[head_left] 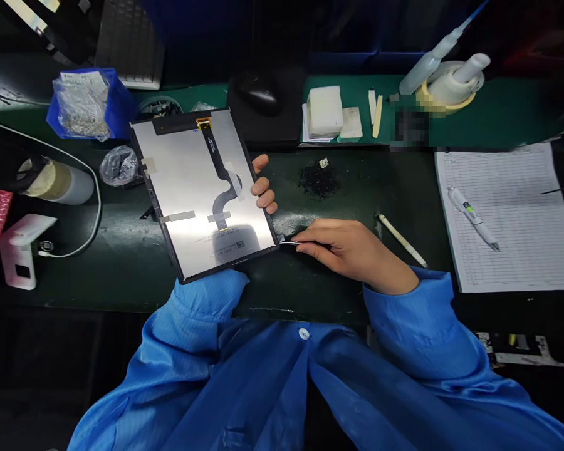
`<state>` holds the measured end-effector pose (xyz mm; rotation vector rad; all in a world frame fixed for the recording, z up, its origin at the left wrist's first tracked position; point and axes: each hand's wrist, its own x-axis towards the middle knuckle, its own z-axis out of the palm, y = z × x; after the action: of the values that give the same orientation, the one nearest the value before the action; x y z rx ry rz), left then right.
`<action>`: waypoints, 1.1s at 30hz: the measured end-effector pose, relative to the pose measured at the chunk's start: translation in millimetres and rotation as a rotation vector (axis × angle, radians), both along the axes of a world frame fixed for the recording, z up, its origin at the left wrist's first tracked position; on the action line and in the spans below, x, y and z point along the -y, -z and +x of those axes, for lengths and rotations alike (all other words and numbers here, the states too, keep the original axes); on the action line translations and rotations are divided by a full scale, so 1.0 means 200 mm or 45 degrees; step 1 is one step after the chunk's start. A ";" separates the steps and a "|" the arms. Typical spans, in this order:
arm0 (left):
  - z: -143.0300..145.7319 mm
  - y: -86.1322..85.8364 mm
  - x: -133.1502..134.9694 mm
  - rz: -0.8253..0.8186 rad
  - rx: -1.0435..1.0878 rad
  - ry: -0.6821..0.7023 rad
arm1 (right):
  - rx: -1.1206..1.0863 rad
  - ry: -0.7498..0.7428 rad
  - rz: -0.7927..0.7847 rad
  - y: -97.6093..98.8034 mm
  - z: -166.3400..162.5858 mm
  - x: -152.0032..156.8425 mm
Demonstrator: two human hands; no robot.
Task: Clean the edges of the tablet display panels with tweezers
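Blue jacket (263, 376) below display panel (183, 175); panel gripped by left fingers (266, 198); metal tool (289, 243) at corner, pinched by right fingers (320, 235), best steadied.

Dark bench (122, 250); on it black debris (317, 183), pale stick (402, 240), ruled paper (521, 194).

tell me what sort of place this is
Most likely an electronics workbench, perhaps for repair or assembly: a bare screen panel with a ribbon cable is held over it, and a pen lies on lined paper.
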<state>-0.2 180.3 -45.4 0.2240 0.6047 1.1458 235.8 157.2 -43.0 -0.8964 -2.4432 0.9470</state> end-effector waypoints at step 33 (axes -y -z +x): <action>0.00 0.00 0.00 0.106 -0.090 -0.082 | 0.051 0.118 -0.086 0.01 0.00 0.01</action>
<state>-1.2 179.3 -45.9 0.3195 0.6304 1.2305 235.9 156.0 -44.5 -1.0519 -2.3928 0.9920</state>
